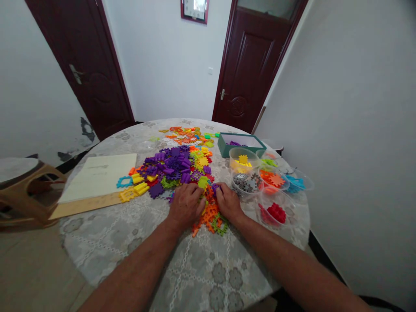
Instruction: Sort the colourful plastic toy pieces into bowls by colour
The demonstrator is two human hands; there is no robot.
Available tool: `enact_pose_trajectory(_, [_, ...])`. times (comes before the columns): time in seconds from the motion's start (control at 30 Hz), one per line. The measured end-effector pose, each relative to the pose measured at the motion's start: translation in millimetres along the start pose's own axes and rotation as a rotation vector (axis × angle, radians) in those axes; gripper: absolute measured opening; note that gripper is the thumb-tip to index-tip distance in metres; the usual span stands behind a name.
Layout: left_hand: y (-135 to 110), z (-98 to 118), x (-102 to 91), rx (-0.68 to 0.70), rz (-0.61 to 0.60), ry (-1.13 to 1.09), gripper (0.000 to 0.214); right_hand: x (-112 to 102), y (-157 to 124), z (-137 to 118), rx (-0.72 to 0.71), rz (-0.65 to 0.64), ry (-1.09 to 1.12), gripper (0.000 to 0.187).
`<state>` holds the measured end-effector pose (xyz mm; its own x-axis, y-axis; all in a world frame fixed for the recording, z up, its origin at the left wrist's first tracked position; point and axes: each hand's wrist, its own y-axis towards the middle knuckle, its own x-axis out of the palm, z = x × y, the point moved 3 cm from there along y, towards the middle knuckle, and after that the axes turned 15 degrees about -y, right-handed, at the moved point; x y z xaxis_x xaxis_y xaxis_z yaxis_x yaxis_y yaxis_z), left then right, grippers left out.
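Observation:
A heap of coloured plastic interlocking pieces (177, 169), mostly purple with yellow, green and orange, lies on the round table (201, 268). My left hand (186, 204) rests palm down on the near edge of the heap, fingers curled into the pieces. My right hand (228, 202) sits just right of it, fingers pinched round a small purple piece (217, 187). Orange and green pieces (211, 219) lie between and below both hands.
Several clear tubs stand right of my hands, sorted by colour: yellow (243, 159), grey (247, 183), orange (273, 178), red (276, 212), blue (297, 183). A teal box (240, 143) stands behind them. A pale board (99, 175) lies at left, a wooden stool (26, 190) beyond.

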<state>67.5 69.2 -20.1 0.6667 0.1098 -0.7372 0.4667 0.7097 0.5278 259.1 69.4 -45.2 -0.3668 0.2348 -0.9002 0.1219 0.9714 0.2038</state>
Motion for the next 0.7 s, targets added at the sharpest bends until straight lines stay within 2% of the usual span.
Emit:
enact_pose_trajectory(0.33, [-3.3, 7.6, 1.2, 0.034, -0.118, -0.067, 0.053, -5.2, -7.1, 3.3, -0.059, 0.006, 0.186, 0.031])
enact_pose_trajectory(0.43, [-3.9, 7.8, 4.5, 0.022, -0.132, -0.032, 0.05, -8.3, -9.3, 6.6, -0.044, 0.013, 0.229, 0.031])
enact_pose_trajectory(0.7, [0.2, 17.8, 5.8, 0.012, -0.131, 0.073, 0.024, -10.7, -10.2, 22.7, 0.015, 0.016, 0.426, 0.031])
